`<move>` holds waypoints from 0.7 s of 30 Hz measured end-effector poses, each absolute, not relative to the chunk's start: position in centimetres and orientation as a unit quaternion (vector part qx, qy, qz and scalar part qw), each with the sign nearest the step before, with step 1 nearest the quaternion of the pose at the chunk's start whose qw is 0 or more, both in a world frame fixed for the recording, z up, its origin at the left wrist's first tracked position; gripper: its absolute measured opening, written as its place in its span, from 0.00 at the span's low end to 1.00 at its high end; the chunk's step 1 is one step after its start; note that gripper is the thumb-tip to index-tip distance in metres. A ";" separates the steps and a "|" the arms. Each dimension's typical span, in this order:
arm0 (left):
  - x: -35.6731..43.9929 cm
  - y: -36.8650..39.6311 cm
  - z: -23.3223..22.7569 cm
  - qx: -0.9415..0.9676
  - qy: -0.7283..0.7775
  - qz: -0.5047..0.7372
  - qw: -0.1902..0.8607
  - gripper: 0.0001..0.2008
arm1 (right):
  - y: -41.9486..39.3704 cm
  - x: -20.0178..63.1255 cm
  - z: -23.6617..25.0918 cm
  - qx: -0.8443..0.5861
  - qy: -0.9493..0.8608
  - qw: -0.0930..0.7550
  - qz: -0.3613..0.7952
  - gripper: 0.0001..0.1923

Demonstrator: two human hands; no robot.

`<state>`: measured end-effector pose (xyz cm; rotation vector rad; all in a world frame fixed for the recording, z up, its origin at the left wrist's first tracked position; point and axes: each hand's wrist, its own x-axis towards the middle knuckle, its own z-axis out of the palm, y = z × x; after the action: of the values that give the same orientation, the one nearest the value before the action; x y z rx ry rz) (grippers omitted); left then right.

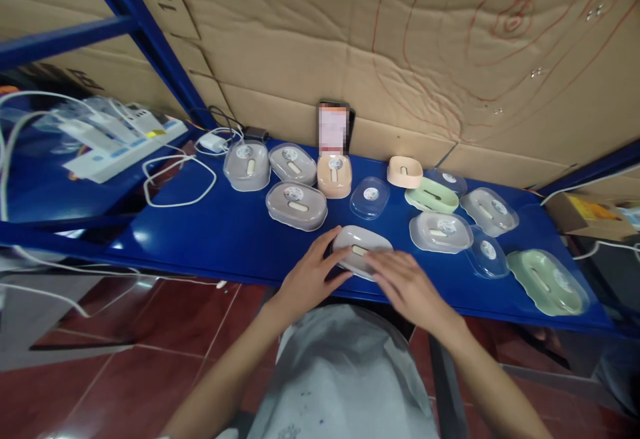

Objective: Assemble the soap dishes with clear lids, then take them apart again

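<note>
Right now the blue shelf (225,239) stretches across in front of me, backed by a wall of flattened cardboard (400,46). Scattered over it are lidded soap boxes in grey, peach and green, among them a green one (547,282) far to my right and a grey one (296,205) ahead of me. Nearest me, at the shelf's front edge, lies a white soap box (359,251). My left hand (311,278) grips its left end, fingers curled on it; my right hand (407,286) lies flat over its right side.

Ten soap boxes (296,205) sit on the shelf (225,239), plus three loose clear lids (369,197) and one phone (333,128).
</note>
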<state>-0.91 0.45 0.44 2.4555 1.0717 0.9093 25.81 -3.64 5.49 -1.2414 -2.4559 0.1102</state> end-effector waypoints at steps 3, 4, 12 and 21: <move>-0.9 0.2 0.7 0.850 0.387 0.315 0.167 0.18 | 0.7 30.8 7.8 -0.535 -0.822 0.197 -0.005 0.23; -0.9 0.2 0.8 0.849 0.391 0.311 0.175 0.17 | 2.5 32.7 8.4 -0.569 -0.802 0.179 -0.019 0.23; -0.8 0.2 1.1 0.849 0.390 0.303 0.187 0.16 | 11.2 40.4 9.9 -0.671 -0.739 0.031 0.040 0.20; -0.9 0.2 1.0 0.849 0.391 0.302 0.185 0.16 | 9.7 38.9 10.4 -0.675 -0.722 0.078 -0.132 0.19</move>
<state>-0.88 0.18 1.00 2.3943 1.1034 0.8508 38.91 9.70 10.44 -2.0212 -2.1618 -0.3968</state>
